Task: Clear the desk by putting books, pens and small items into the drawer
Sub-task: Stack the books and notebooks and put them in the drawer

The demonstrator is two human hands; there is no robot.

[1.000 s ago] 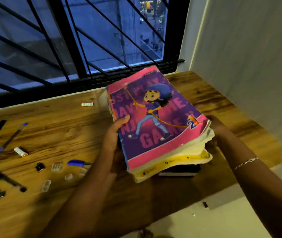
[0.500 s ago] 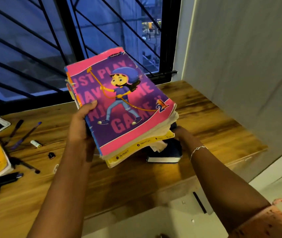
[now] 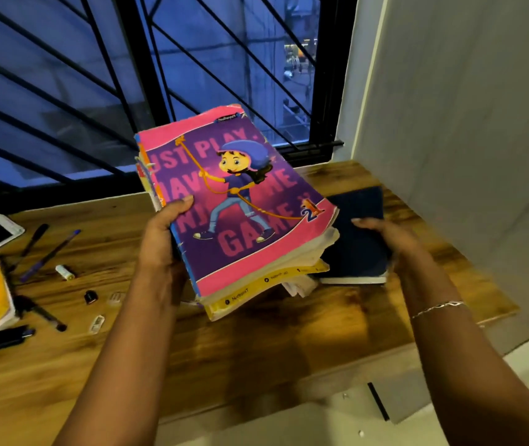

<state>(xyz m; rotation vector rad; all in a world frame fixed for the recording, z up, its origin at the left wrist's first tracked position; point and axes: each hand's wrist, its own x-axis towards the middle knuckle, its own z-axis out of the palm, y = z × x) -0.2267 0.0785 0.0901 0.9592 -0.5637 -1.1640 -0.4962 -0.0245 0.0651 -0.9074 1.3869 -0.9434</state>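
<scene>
Stack of books [image 3: 240,217] held above the tabletop [image 3: 288,346], tilted, cartoon cover up | since half a second ago the dark blue book [image 3: 358,252] has come out from under it, to the right | left hand [image 3: 160,246] grips the stack's left edge, thumb on cover | right hand [image 3: 391,243] clasps the blue book's right edge, thumb on top

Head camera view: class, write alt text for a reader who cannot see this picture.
A person's left hand grips a stack of books topped by a pink and purple cartoon cover above a wooden desk, while the right hand lies over a dark blue book beside it. Pens and small items are scattered on the desk's left.
</scene>
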